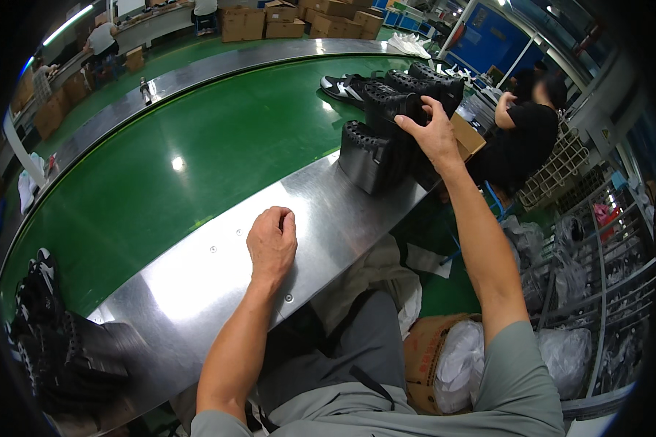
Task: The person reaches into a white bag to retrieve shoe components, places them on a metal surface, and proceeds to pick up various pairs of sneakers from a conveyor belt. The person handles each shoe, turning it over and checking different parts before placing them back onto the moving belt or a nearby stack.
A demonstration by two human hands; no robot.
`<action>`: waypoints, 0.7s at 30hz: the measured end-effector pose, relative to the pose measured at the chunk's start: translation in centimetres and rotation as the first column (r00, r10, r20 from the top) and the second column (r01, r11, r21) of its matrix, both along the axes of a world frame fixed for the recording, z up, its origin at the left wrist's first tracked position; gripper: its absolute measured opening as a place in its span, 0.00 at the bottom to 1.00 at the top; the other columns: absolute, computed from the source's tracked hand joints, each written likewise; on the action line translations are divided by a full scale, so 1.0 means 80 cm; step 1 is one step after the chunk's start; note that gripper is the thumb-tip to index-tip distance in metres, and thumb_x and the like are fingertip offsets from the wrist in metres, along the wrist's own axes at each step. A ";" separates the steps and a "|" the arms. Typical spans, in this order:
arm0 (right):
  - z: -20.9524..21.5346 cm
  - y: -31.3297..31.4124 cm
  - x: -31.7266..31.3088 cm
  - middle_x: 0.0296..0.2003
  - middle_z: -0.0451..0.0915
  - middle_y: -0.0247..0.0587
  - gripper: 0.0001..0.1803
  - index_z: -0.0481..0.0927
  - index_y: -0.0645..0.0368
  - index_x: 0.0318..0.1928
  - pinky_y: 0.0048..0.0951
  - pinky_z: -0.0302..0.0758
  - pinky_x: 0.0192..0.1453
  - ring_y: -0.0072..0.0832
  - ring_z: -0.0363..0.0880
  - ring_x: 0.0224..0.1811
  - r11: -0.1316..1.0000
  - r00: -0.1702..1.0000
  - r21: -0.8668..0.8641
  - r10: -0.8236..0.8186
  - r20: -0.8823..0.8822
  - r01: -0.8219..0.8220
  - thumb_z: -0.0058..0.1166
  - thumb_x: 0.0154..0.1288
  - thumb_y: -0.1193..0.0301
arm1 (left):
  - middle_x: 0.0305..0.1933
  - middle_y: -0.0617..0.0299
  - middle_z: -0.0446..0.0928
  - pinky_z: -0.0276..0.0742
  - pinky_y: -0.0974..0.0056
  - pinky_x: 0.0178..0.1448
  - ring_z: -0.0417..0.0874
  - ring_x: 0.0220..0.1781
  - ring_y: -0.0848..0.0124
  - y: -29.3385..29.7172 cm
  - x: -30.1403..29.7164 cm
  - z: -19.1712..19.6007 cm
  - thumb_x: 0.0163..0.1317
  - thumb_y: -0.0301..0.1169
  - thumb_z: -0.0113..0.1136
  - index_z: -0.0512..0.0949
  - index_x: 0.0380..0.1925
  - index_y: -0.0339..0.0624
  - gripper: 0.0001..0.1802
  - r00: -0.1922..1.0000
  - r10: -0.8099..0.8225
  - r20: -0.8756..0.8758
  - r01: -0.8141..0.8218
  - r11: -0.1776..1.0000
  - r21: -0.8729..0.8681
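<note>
My right hand point(435, 137) reaches to the far right of the metal bench, its thumb and fingers apart in a curve beside a chunky black shoe point(386, 102). No object shows between the fingertips. Another black shoe point(368, 156), with round marks along its upper edge, stands nearer on the metal. More dark shoes point(437, 80) are grouped behind it, along with a black-and-white sneaker point(337, 87). My left hand point(272, 246) is curled closed over the bench's middle, with nothing visible in it.
The metal ledge point(175, 284) borders a green belt point(160, 156). More black shoes point(73, 349) stand at lower left. A carton point(426, 357) with white plastic bags sits beside my legs. A person in black point(525, 138) is at the right, near a wire rack point(598, 291). Cartons point(244, 23) are stacked far back.
</note>
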State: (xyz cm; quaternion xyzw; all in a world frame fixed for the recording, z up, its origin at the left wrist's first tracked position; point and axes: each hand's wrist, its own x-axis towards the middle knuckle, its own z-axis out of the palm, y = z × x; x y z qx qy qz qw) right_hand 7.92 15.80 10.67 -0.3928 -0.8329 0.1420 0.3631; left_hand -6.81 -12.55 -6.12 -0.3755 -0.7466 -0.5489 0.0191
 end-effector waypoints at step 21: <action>0.003 -0.021 -0.006 0.52 0.83 0.63 0.45 0.70 0.64 0.64 0.45 0.77 0.61 0.54 0.83 0.56 0.992 0.996 0.093 -0.088 -0.026 0.090 0.73 0.54 0.50 | 0.32 0.54 0.81 0.77 0.55 0.44 0.82 0.37 0.56 -0.001 0.000 0.000 0.66 0.30 0.60 0.81 0.33 0.38 0.07 1.000 -0.007 0.010 0.007 1.000 0.013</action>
